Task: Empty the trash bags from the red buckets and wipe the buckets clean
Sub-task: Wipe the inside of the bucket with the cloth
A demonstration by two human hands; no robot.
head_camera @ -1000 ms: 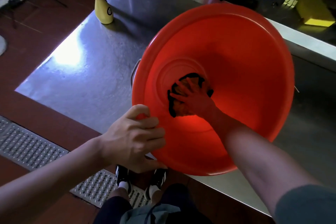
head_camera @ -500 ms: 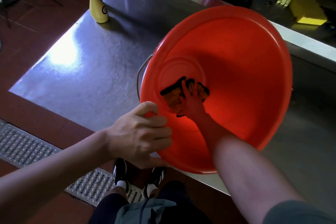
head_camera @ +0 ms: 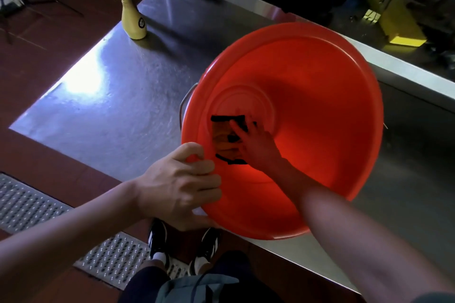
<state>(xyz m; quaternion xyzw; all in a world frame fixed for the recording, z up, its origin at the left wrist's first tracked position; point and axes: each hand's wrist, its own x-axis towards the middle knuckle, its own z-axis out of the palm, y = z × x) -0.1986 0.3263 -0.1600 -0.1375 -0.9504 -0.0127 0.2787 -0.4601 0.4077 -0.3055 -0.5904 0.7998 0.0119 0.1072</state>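
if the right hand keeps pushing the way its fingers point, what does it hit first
The cloth already under its fingers; the right hand points up-left into the red bucket, so next probably comes the bucket's round bottom, though depth is hard to judge.

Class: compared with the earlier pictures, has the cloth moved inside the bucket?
Yes. The cloth has slid off the bucket's round base onto its near-left wall, toward the left hand.

Red bucket [head_camera: 320,106], yellow spray bottle [head_camera: 134,21], black-edged orange cloth [head_camera: 225,135]
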